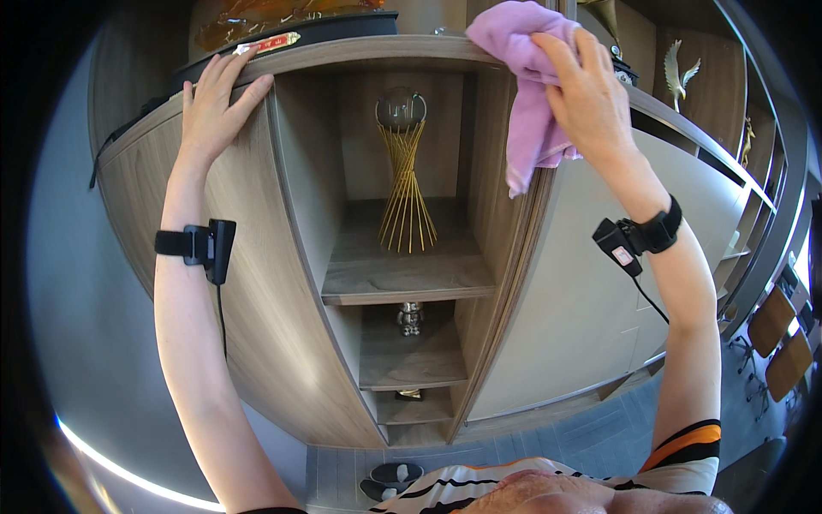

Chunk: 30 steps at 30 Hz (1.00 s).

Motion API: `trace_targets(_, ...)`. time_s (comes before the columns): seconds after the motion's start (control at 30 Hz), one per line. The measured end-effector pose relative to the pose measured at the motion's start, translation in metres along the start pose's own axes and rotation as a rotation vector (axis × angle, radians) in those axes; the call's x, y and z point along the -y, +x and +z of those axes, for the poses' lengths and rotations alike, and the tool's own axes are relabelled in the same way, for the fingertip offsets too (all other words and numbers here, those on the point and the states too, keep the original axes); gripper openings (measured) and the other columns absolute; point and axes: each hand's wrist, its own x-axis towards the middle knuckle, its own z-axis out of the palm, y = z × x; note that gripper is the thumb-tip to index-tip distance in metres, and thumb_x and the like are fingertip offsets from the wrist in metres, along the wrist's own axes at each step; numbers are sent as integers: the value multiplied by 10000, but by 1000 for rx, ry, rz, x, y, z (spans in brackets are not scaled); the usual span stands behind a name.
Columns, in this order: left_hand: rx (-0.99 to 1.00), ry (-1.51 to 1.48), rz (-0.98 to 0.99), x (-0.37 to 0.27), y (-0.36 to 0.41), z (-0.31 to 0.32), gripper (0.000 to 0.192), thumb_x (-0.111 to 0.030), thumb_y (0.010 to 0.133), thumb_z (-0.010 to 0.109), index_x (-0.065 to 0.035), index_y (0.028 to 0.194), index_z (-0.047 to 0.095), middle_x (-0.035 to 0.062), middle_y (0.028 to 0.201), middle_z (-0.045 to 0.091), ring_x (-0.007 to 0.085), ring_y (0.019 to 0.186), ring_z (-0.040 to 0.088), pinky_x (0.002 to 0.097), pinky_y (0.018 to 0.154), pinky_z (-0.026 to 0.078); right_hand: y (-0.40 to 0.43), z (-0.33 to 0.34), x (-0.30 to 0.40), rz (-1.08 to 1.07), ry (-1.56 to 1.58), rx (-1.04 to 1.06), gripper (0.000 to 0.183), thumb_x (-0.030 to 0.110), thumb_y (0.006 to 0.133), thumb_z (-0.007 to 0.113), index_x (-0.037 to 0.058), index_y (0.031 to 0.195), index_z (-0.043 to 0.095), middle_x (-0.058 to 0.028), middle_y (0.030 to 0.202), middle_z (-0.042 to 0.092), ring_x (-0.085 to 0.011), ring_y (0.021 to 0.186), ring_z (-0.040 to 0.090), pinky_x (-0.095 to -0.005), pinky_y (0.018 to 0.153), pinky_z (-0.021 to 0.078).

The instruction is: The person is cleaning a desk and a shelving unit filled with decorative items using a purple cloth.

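A lilac cloth [528,128] is gripped in my right hand [592,96], at the right end of the upper shelf's edge [379,49]. Part of it hangs down over the wooden upright. My left hand [215,115] rests with spread fingers on the same shelf's left edge, holding nothing. Beside those fingertips lies a red label strip [270,44] bearing writing, against a black base [347,27] under an amber-coloured ornament [282,19]. Between my arms, a clear glass ball [401,109] tops a gold wire stand [406,186] in an open compartment.
Lower compartments hold a silver figurine [410,319] and a small gold-and-black object [409,394]. A wooden door [257,257] is at left, a pale panel [565,270] at right. A winged ornament [678,76] stands on the right shelf. Chairs [770,321] are farther right.
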Motion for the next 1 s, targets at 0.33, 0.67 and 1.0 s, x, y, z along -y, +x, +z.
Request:
trace_targets(0.33, 15, -46, -4, -4, 1, 1, 574, -514, 896, 507, -218, 1386, 462, 43, 1434, 419, 226, 1416, 240, 548, 1129, 51, -69, -8, -4, -86, 52, -8, 485, 46, 696, 645, 179, 1161, 602, -105, 1067, 502, -309, 897, 552, -402, 676, 530)
trace_targets(0.67, -9, -30, 7, -2, 0, 3, 598, -555, 893, 495, -238, 1396, 443, 45, 1439, 411, 229, 1418, 230, 566, 1125, 63, -161, -3, 50, -161, 158, 235, 500, 117, 657, 667, 183, 1149, 608, -110, 1070, 523, -272, 814, 536, -370, 670, 497)
trace_targets(1.0, -44, -36, 37, -3, 2, 7, 641, -630, 872, 466, -221, 1365, 477, 122, 1394, 456, 282, 1375, 306, 583, 1116, 108, -121, 13, 86, -506, -133, 498, 327, 169, 706, 633, 72, 1017, 606, -100, 1067, 529, -232, 945, 520, -325, 785, 427)
